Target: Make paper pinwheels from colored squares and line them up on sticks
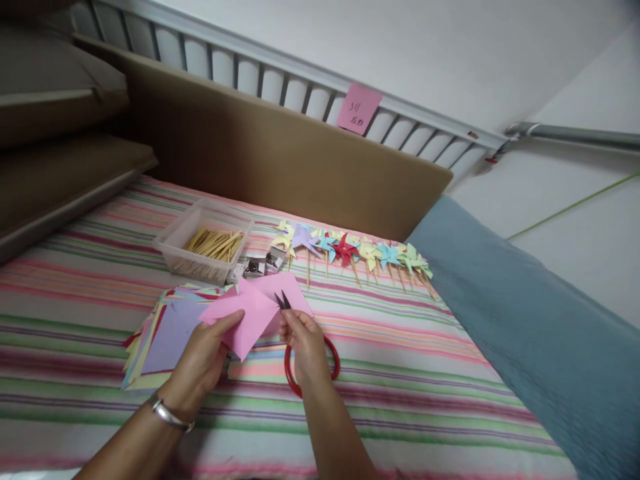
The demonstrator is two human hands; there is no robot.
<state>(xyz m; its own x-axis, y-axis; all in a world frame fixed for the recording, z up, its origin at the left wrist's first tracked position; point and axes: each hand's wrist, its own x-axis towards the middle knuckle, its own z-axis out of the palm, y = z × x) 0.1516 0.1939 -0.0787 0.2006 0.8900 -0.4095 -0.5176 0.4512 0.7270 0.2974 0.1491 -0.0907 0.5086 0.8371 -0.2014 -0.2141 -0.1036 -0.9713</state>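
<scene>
My left hand (203, 363) pinches the lower left part of a folded pink paper square (253, 313) held above the striped bedsheet. My right hand (306, 347) grips red-handled scissors (290, 363), whose short dark blades (283, 301) are apart and cut into the pink paper. Under my left hand lies a stack of coloured paper sheets (165, 333). A silver bracelet (170, 415) circles my left wrist.
A clear plastic tub of wooden sticks (205, 248) stands behind the paper, small metal clips (263, 263) beside it. A row of finished paper pinwheels (350, 252) lies further back. A cardboard panel (280, 153) lines the railing; a blue blanket (525, 333) lies right.
</scene>
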